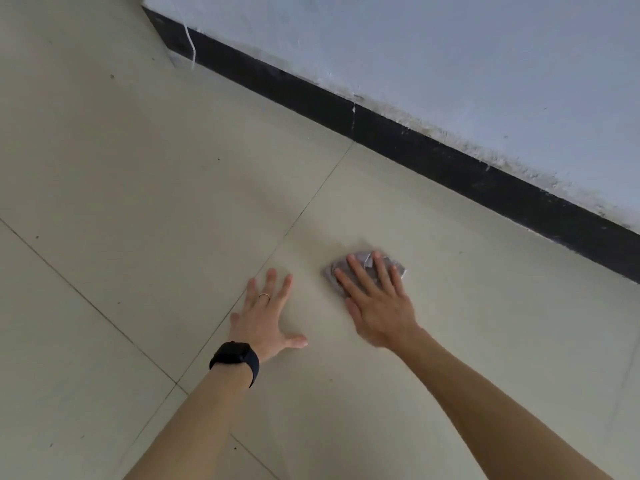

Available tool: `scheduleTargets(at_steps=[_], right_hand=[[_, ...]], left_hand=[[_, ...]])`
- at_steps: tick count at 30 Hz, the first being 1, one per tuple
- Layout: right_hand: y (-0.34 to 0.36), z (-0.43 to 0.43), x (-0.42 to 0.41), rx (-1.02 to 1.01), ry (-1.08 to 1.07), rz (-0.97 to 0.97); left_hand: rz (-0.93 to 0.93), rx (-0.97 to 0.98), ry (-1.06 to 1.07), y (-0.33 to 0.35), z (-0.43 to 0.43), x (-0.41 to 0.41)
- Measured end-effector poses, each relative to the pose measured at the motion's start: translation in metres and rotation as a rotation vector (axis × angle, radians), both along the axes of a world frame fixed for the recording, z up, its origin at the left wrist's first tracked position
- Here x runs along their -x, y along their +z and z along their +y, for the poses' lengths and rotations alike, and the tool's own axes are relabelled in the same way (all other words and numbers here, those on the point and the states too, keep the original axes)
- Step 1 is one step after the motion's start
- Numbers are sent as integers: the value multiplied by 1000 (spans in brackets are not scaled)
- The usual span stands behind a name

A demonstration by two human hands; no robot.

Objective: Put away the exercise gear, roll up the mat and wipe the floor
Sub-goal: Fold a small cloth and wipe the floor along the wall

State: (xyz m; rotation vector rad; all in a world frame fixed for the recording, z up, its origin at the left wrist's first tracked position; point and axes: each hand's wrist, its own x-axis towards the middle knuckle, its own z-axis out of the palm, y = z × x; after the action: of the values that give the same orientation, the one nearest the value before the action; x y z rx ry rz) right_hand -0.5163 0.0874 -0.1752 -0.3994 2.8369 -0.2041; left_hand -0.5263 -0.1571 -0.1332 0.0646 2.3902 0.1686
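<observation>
A crumpled grey cloth [360,258] lies on the beige tiled floor [156,188], close to the wall. My right hand [375,299] lies flat on top of it, fingers spread, pressing it against the tile; most of the cloth is hidden under the palm and fingers. My left hand [268,317] rests flat on the bare floor just left of the cloth, fingers apart and holding nothing. It wears a ring, and a black watch sits on the wrist. No mat or exercise gear is in view.
A black skirting board [415,147] runs diagonally along the foot of a pale grey-white wall [450,57], a short way beyond the cloth. A thin white cord [191,46] hangs down at the wall's corner, top left. Tile joints cross the floor.
</observation>
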Motion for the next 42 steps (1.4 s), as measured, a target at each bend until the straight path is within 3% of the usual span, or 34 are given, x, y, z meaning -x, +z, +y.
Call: scheduleTargets(at_steps=[3,6,11,13,15,18,21,24,29,32,34,37,39,42], right_hand=[[1,27,75,-32,-271,-119],[1,16,82,7,-321,-117],[2,-45,-25,101,284,-66],[4,-28,-9,88,340,-116],[1,5,39,53,142,-39],[7,91,109,-22,-330,-110],[14,152,107,-97,-340,-180],[14,134,50,-115,-360,-118],[22,32,-122,33,34,-98],[17,41,-140,61,218,-140],[6,81,-94,7,68,-80],[7,161,-9,-53,-438,-95],[14,192,23,-34,-665,-173],[14,160,15,-50,-711,-152]], left_hand=[[6,26,-51,-1,0,-1],[34,62,-132,3,-3,-1],[33,-17,-131,3,-18,1],[38,-3,-134,3,-14,4],[20,35,-137,5,-8,7],[1,44,-111,4,-4,11],[-25,90,-116,8,7,28],[-25,153,-138,14,22,43],[-71,116,-93,15,21,49],[-63,106,-85,14,21,49],[-55,117,-95,13,20,49],[-38,134,-111,10,20,49],[-41,133,-105,8,21,49],[-53,142,-111,10,24,50]])
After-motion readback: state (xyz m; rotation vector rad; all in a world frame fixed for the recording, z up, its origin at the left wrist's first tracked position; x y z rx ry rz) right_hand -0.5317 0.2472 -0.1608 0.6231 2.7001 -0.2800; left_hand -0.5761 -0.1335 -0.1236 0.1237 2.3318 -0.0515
